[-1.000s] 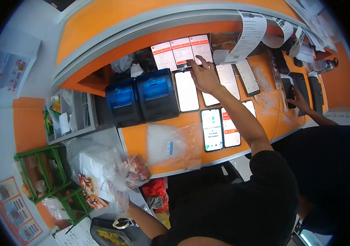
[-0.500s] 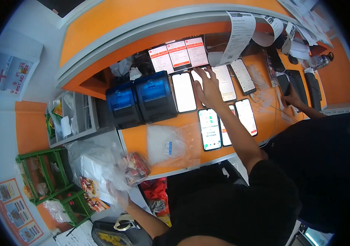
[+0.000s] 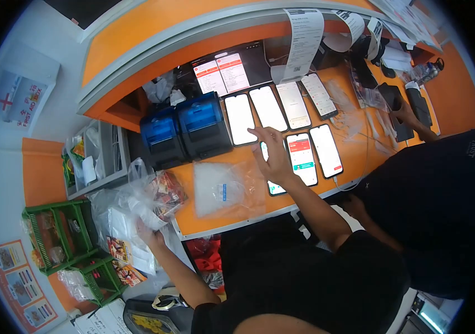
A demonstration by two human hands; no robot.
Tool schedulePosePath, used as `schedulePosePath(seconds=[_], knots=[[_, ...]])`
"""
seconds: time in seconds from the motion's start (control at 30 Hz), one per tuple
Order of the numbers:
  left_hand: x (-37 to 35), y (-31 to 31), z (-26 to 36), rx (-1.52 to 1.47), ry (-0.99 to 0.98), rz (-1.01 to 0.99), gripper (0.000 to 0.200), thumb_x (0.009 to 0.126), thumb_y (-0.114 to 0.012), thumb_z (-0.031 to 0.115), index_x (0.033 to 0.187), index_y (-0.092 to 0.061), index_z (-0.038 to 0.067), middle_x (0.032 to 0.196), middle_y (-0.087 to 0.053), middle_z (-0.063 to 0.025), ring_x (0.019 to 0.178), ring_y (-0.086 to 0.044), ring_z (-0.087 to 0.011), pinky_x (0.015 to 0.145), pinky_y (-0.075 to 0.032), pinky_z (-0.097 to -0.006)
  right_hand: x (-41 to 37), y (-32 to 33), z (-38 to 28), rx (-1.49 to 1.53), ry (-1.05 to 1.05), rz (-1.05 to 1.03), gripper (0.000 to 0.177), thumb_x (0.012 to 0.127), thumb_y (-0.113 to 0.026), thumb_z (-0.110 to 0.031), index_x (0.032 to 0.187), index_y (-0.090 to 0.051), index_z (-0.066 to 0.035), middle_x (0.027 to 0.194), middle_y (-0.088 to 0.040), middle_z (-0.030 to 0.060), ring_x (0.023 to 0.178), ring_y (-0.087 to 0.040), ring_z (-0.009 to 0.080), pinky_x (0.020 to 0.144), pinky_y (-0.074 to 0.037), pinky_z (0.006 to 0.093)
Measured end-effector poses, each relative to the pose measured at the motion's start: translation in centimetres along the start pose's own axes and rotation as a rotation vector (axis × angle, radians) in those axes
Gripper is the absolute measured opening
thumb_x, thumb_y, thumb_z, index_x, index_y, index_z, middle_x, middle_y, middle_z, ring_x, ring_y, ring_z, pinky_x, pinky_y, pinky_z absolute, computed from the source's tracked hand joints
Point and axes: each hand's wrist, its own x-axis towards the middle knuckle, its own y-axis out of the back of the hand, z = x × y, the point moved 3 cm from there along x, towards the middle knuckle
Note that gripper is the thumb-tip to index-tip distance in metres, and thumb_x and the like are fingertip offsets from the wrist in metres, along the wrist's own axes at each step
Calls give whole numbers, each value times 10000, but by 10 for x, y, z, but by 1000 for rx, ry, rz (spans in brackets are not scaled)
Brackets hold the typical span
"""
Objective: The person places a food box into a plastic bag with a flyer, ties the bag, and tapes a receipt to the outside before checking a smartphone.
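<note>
My left hand is closed on a clear plastic bag at the counter's left end; what is inside is blurred, partly white. A bag of red packets lies just beyond it. My right hand hovers over the phones, fingers spread and empty. It partly covers a lower phone, and its index fingertip is near the bottom of a white-screened phone; contact cannot be made out. Other lit phones stand beside it, including one with a red banner and another white-screened one.
Two blue-and-black boxes stand left of the phones, below a lit screen. A clear packet lies on the orange counter. Printed receipts hang from the shelf. A co-worker's hand is at a dark device on the right.
My right hand has moved from the upper row of phones down toward the lower row. My left hand has risen with the plastic bag. The monitor shows two panels instead of three.
</note>
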Motion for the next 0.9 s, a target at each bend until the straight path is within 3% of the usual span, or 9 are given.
schedulePosePath(seconds=[0.13, 0.23, 0.3, 0.4, 0.5, 0.6, 0.67, 0.77, 0.9], knots=[[-3, -9, 5, 75, 58, 120, 438, 971, -521, 191, 1359, -447, 1, 1234, -580, -138, 1014, -641, -266, 757, -601, -383, -9, -5, -4, 26, 31, -10, 390, 969, -504, -231, 1292, -520, -12, 1243, -572, 153, 1197, -411, 312, 1031, -340, 420], [12, 28, -11, 267, -164, 149, 486, 949, -548, 181, 1382, -427, -4, 1248, -574, -136, 1033, -628, -250, 795, -580, -344, -15, -3, -11, 56, 36, -29, 352, 967, -507, -217, 1250, -547, -12, 1197, -596, 153, 1183, -436, 316, 1012, -357, 425], [20, 43, -10, 497, -446, -119, 509, 944, -551, 186, 1398, -414, 0, 1249, -572, -127, 1065, -607, -245, 870, -542, -322, -19, -4, -16, 81, 35, -48, 329, 964, -511, -205, 1226, -561, -13, 1168, -609, 150, 1176, -450, 319, 1002, -365, 428], [22, 54, -10, 573, -581, -108, 499, 956, -530, 193, 1404, -411, 7, 1264, -563, -126, 1097, -582, -246, 912, -517, -337, -25, -8, -31, 177, 91, -60, 283, 947, -539, -160, 1192, -578, -23, 1107, -625, 139, 1132, -496, 328, 967, -399, 413], [-10, 39, 5, 567, -465, 188, 481, 974, -504, 218, 1396, -418, 4, 1274, -554, -141, 1099, -576, -250, 951, -491, -358, -37, -15, -54, 264, 184, -117, 207, 916, -595, -136, 1097, -630, -42, 964, -649, 113, 946, -593, 297, 849, -468, 388], [-68, 17, 21, 532, -465, 548, 454, 993, -483, 265, 1354, -452, -8, 1241, -563, -165, 1104, -565, -258, 957, -472, -364, -61, -32, -75, 429, 19, -497, 95, 884, -648, -131, 943, -660, -58, 802, -634, 85, 716, -618, 260, 697, -490, 384], [-101, 23, 12, 444, -453, 587, 450, 1004, -463, 287, 1340, -451, -13, 1217, -569, -166, 1095, -564, -258, 946, -468, -370, -73, -43, -94, 579, 213, -716, 169, 875, -677, -225, 824, -654, -66, 689, -601, 63, 579, -588, 233, 592, -467, 380], [-167, 41, -9, 289, -413, 571, 456, 1021, -432, 318, 1328, -431, -19, 1182, -574, -162, 1075, -561, -257, 917, -467, -375, -93, -61, -127, 390, 430, -1032, 276, 876, -669, -351, 852, -641, -77, 751, -618, 71, 686, -606, 229, 667, -454, 377], [-257, 45, -41, -88, -145, 457, 475, 1012, -471, 320, 1397, -362, 64, 1241, -543, -163, 1033, -561, -288, 950, -439, -456, -157, -84, -189, 547, 779, -1026, 383, 863, -647, -474, 944, -641, -99, 882, -641, 97, 873, -598, 234, 823, -410, 403]])
